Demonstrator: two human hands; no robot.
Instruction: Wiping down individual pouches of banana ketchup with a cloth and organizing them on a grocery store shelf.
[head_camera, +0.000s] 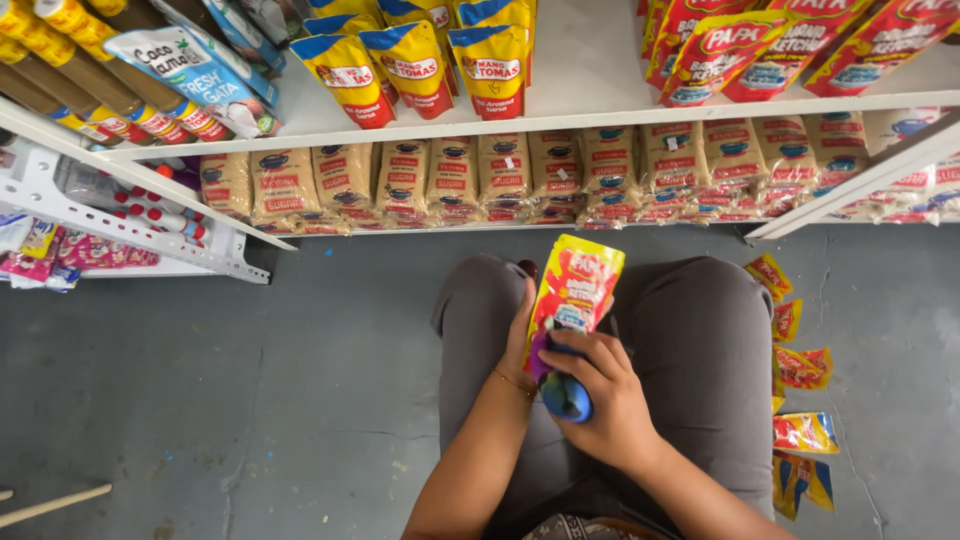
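- Right now the right hand (598, 395) is curled shut around a blue cloth (566, 392), its fingers bent over the lower face of a sauce pouch (575, 290).
- Behind that pouch sits the left hand (520, 345), fingers wrapped round its back edge and gripping it; a thin bracelet shows at the wrist.
- Held upright between both hands, the pouch is a glossy stand-up pack, yellow at the top and edges with a red panel in the middle and a purple patch near the base; its top rises above the knuckles and its base is hidden by the right hand.
- Bunched in the right palm, the cloth presses against the pouch's lower front.
- Under the hands are the person's grey-clad knees (700, 330).
- Off to the right hand's outer side, several small red-and-yellow sachets (800, 370) lie in a loose row on the grey floor (250, 380).
- Ahead of the hands, beyond the knees, a white shelf (600, 118) carries brown sugar packs (520, 180) below and yellow sauce pouches (415, 65) above.
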